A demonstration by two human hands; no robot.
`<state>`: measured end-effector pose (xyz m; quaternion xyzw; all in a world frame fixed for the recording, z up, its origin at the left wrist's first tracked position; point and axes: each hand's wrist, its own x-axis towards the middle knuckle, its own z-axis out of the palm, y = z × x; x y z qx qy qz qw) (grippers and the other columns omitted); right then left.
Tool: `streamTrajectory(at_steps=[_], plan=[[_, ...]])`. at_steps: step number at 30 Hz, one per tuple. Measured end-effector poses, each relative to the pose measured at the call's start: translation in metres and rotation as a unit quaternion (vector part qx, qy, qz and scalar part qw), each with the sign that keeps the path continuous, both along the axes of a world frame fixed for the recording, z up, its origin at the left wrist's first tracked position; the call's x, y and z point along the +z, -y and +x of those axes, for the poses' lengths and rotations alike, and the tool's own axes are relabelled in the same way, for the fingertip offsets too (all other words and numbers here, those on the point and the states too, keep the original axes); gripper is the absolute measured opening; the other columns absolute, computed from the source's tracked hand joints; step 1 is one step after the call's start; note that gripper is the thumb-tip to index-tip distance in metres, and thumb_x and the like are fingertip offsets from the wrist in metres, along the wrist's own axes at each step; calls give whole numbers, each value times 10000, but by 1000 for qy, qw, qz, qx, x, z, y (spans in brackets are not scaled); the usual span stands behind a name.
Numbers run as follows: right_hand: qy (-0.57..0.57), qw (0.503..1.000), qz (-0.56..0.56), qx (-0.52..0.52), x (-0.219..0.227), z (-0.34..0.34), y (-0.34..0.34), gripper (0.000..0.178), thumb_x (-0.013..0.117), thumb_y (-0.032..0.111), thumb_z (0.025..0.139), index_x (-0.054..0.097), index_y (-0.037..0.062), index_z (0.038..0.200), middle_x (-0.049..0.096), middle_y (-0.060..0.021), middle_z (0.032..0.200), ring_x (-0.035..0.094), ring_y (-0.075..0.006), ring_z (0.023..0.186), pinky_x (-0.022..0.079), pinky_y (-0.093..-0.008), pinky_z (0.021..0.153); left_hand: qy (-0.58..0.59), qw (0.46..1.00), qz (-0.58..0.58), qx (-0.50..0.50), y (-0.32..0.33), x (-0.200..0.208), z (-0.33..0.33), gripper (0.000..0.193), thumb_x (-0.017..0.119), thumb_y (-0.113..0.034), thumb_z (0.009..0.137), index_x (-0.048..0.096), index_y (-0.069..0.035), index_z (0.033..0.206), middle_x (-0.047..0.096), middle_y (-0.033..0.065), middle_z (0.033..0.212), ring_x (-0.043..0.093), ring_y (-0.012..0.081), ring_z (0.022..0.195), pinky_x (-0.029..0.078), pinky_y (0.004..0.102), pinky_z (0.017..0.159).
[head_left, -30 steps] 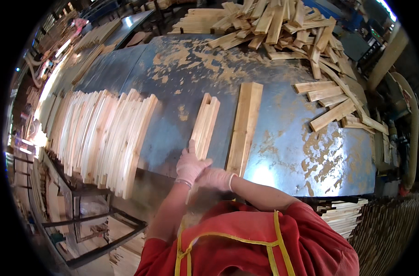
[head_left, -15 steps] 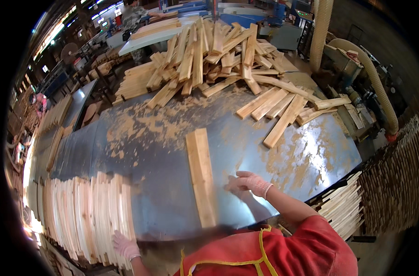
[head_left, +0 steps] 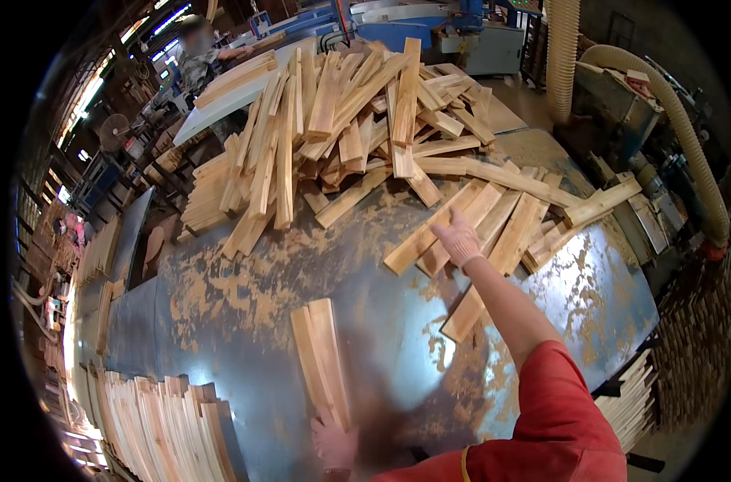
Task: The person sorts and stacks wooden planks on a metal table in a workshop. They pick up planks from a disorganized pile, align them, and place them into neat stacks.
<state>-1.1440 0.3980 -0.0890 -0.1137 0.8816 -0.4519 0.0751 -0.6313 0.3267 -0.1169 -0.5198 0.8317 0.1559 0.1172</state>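
My left hand, in a pale pinkish glove, is at the near end of a wooden board lying on the metal tabletop. Its fingers grip that end. A lengthwise line runs down the board; whether it is one piece or two side by side I cannot tell. My right arm stretches forward, and the gloved right hand rests over a row of loose boards at the pile's near right side. Its thumb and index finger are apart; the other fingers are partly hidden.
A large heap of boards covers the far side of the metal table. Neatly stacked strips stand at the near left. Ribbed hoses and machinery rise at the right. Another person is at the far left.
My right hand has reached forward from the bare tabletop onto the loose boards. My left hand has moved right, from the stacked strips to the board's near end. The view has shifted.
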Motion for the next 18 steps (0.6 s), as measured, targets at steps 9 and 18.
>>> streamTrajectory(at_steps=[9,18], plan=[[-65,995,-8,-73,67,-151,162,862,822,426,784,469,10,1452,550,-263,1445,597,-410,1300,502,-465,1092,62,994,-37,80,2,-12,-50,1093,833,-374,720,298,-71,1624,495,233,1457,551,434,1283,471,505,1098],[23,972,-234,-19,50,-200,160,721,762,265,847,489,60,1482,661,-171,1218,665,-320,1184,559,-432,993,-36,987,-156,-8,9,-49,-30,1063,851,-332,708,336,-62,1598,527,219,1338,556,441,1224,490,528,1047]])
